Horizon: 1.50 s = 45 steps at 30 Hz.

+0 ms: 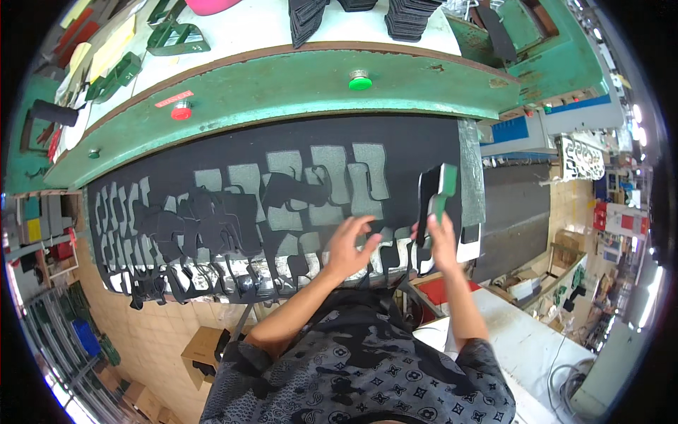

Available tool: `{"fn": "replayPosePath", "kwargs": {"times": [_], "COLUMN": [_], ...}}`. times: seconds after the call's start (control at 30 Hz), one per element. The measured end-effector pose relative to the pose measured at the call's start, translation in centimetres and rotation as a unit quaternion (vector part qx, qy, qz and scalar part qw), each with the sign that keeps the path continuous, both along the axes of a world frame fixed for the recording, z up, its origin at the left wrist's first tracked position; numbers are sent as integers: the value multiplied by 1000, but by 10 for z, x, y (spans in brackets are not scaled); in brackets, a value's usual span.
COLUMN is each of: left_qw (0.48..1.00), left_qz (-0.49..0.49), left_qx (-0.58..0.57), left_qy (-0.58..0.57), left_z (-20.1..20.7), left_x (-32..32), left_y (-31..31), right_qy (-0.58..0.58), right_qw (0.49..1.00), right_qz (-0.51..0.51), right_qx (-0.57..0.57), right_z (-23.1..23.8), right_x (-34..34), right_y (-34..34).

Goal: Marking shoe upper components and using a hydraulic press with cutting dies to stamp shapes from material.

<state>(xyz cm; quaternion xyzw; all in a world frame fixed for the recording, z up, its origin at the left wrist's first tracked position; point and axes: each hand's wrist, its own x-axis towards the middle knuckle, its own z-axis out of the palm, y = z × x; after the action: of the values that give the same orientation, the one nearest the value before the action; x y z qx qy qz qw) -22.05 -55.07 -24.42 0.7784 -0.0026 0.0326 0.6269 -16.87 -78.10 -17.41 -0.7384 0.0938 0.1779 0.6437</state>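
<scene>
A flat black sheet of material [424,141] shows grey cut-out shapes where pieces are gone. The metal cutting die [443,191] held by the right hand [443,244] is green with a white face. The long curved machine beam [282,92] is worn green, carrying one round green button [360,82] and one round red button [181,110]. The person's short-sleeved shirt [367,374] is black with a grey bandana-style print.

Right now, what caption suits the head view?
Right hand grips a green cutting die on black sheet; left hand hovers open.
</scene>
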Motion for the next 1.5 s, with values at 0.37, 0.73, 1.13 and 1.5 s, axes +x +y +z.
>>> {"fn": "replayPosePath", "kwargs": {"times": [0.37, 0.73, 1.13, 1.5], "left_qw": [986, 918, 970, 970], "left_qz": [-26, 243, 64, 120], "left_qx": [158, 309, 231, 201], "left_qy": [49, 51, -28, -61], "left_z": [-17, -8, -66, -85], "left_x": [35, 63, 39, 33], "left_y": [23, -6, -139, -132], "right_qy": [150, 354, -298, -310], "right_qw": [981, 849, 866, 876], "right_qz": [-59, -57, 304, 225], "right_qx": [105, 387, -260, -294], "right_z": [-36, -74, -123, -125], "right_x": [-90, 93, 73, 54], "right_y": [17, -25, -132, -99]}}
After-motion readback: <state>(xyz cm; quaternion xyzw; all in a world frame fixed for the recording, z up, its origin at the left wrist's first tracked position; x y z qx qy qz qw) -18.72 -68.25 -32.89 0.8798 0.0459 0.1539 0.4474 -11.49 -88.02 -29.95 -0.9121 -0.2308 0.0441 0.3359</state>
